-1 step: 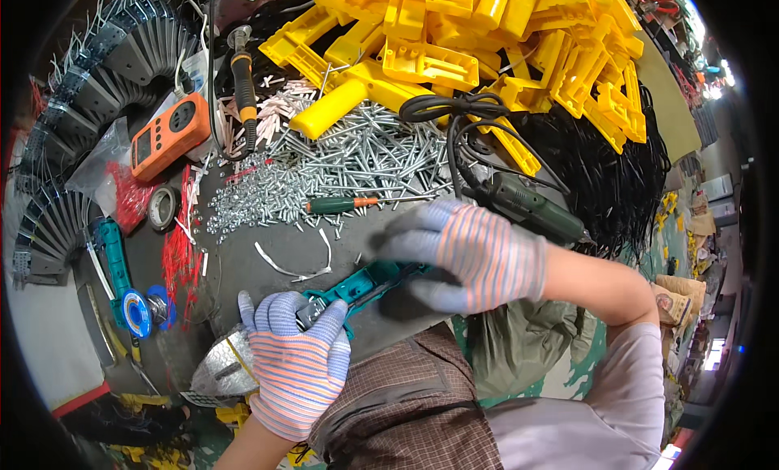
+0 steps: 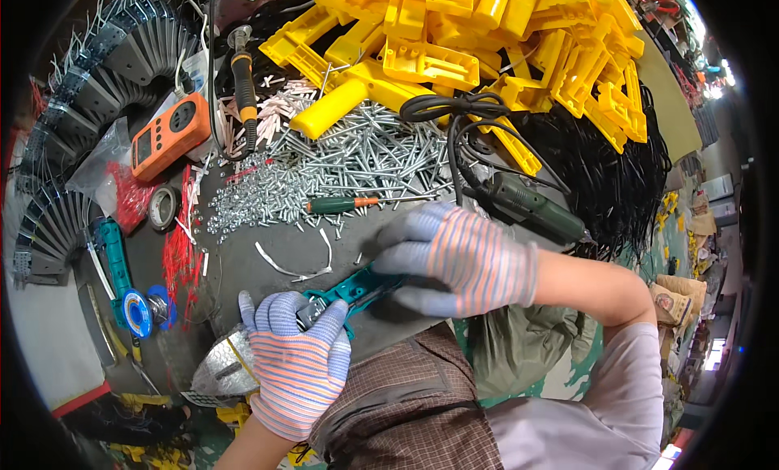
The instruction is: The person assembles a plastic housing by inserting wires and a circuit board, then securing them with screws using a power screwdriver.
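A teal plastic tool housing (image 2: 350, 289) lies tilted at the near edge of the work surface, its hollow side up, with dark parts inside. My left hand (image 2: 296, 356) in its striped glove is closed around the lower left end, where a metallic piece (image 2: 311, 311) shows between thumb and fingers. Over the upper right end hovers my right hand (image 2: 471, 259), gloved too and slightly blurred. Its thumb and bent fingers stand apart, and I see nothing held in them. The palm hides that end of the housing, so whether the fingers touch it is unclear.
Beyond lie a heap of screws (image 2: 365, 157), a green-handled screwdriver (image 2: 341, 204) and a dark green power tool (image 2: 535, 210). Yellow plastic shells (image 2: 430, 64) pile at the back. Leftward are an orange meter (image 2: 170, 137), a soldering iron (image 2: 243, 88) and a solder spool (image 2: 138, 312).
My right hand has shifted slightly left along the teal housing, covering more of its right end. My left hand and the housing have not visibly moved.
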Available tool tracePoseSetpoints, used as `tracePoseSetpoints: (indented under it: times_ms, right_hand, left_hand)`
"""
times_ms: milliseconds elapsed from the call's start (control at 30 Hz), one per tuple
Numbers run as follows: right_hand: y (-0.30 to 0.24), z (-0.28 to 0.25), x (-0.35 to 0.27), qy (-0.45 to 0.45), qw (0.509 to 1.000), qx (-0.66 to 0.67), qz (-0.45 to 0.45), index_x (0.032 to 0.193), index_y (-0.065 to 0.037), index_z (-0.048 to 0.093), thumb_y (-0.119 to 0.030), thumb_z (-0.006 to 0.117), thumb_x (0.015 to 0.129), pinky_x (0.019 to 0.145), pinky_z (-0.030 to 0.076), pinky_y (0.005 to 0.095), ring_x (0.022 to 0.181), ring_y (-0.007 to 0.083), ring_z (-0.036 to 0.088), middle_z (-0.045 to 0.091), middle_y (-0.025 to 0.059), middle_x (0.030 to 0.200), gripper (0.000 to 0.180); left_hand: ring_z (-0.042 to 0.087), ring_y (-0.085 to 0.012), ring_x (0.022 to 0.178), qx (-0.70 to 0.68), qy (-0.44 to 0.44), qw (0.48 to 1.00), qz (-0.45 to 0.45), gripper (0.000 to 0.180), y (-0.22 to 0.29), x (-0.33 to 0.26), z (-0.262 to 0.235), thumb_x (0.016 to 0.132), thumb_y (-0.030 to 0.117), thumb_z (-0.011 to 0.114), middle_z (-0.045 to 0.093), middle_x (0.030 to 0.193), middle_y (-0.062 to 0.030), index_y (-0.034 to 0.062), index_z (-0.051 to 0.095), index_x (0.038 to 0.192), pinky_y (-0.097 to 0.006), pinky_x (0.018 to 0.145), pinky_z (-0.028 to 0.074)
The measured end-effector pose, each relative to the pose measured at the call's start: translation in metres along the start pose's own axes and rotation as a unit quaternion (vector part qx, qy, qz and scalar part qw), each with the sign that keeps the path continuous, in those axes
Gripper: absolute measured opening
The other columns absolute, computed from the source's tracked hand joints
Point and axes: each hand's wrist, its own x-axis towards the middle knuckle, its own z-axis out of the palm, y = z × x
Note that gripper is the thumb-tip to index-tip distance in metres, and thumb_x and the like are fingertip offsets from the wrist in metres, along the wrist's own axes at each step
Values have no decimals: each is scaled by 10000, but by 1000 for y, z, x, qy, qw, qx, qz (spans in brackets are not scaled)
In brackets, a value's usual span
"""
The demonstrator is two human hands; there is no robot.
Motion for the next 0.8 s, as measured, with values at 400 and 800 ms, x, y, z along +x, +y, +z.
tracePoseSetpoints:
  times_ms: [400, 800]
  right_hand:
    - [11, 37, 13, 25, 997, 62, 36, 899, -99, 633, -297, 696, 845, 830, 484, 455, 955, 349, 586, 583, 130, 990, 215]
    - [5, 28, 36, -113, 985, 81, 100, 1099, -115, 644, -227, 663, 797, 946, 450, 467, 1072, 364, 569, 612, 146, 1077, 323]
  left_hand:
    - [549, -318, 1005, -40, 29, 999, -14, 443, -1, 0, -2, 801, 252, 710, 512, 1050, -118, 173, 670, 1235, -677, 1122, 229]
    - [573, -325, 970, -113, 73, 990, -44, 294, -5, 3, 0, 752, 189, 773, 573, 987, -106, 120, 665, 1017, -584, 1113, 310]
